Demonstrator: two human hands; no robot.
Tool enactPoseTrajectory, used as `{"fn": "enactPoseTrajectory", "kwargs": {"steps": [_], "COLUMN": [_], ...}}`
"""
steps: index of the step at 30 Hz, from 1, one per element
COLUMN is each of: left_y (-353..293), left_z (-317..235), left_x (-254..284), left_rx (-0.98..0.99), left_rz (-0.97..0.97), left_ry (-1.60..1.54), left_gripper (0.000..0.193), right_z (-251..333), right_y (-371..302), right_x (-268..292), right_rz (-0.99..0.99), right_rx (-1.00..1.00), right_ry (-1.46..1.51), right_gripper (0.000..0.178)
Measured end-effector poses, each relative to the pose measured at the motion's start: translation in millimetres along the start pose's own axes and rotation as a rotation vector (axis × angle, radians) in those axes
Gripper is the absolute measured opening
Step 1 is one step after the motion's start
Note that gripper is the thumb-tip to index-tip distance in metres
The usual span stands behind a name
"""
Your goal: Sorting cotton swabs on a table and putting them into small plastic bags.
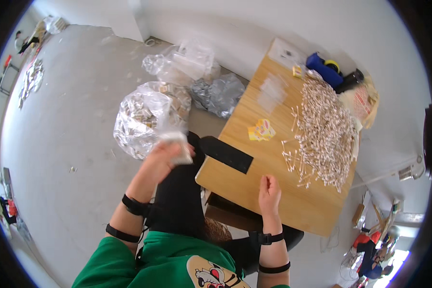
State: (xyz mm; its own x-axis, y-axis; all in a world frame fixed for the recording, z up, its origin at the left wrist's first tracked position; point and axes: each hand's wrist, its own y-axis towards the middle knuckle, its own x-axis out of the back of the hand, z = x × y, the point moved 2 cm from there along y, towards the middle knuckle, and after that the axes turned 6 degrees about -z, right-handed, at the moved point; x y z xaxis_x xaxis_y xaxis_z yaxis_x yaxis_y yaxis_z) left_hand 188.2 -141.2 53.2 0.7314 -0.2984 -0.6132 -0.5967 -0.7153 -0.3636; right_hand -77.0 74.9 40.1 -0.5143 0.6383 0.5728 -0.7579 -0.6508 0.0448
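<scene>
Left hand (165, 156): fingers curled around a small pale packet (180, 149), blurred, held off the tabletop (273, 192) edge above a clear bag (141, 117) of small packs on the floor. Right hand (270, 188): fingers loosely curled inward, holding nothing visible, resting on the tabletop near a heap of cotton swabs (324, 127). Black strip (225, 153) lies between the hands.

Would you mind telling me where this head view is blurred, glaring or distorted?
In the head view, the left hand and the small pale packet it holds are smeared by motion; the right hand over the wooden table is sharp; the clear plastic bag on the floor glares white; the fisheye bends the table edges, and the rim is black.
</scene>
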Motion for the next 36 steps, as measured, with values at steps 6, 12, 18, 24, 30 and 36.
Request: {"fn": "enactPoseTrajectory", "kwargs": {"steps": [6,12,18,24,30,36], "left_y": [68.3,143.4,154.3,130.3,123.2,176.6], "left_z": [20.0,54.7,72.3,38.8,-23.5,28.8], "left_x": [229.4,321.6,399.8,309.0,121.0,-122.6], "left_rx": [-0.083,0.019,0.093,-0.179,-0.67,-0.851], "left_rz": [-0.856,-1.032,-0.942,-0.93,-0.601,0.284], "left_ry": [0.008,0.205,0.773,0.419,0.778,1.361], "left_gripper": [0.04,0.045,0.05,0.04,0.018,0.033], "right_z": [-8.1,-1.3,2.1,2.7,8.0,3.2], "right_y": [1.3,-0.8,2.3,4.0,3.2,-0.1], "right_x": [-35.0,-36.6,-41.6,-45.9,-37.3,-31.8], "right_rz": [-0.147,-0.135,-0.132,-0.122,-0.171,-0.183], "right_rx": [0.421,0.432,0.416,0.38,0.374,0.377], "right_ry": [-0.466,-0.557,-0.57,-0.533,-0.417,-0.357], "right_gripper": [0.01,0.012,0.012,0.014,0.014,0.018]}}
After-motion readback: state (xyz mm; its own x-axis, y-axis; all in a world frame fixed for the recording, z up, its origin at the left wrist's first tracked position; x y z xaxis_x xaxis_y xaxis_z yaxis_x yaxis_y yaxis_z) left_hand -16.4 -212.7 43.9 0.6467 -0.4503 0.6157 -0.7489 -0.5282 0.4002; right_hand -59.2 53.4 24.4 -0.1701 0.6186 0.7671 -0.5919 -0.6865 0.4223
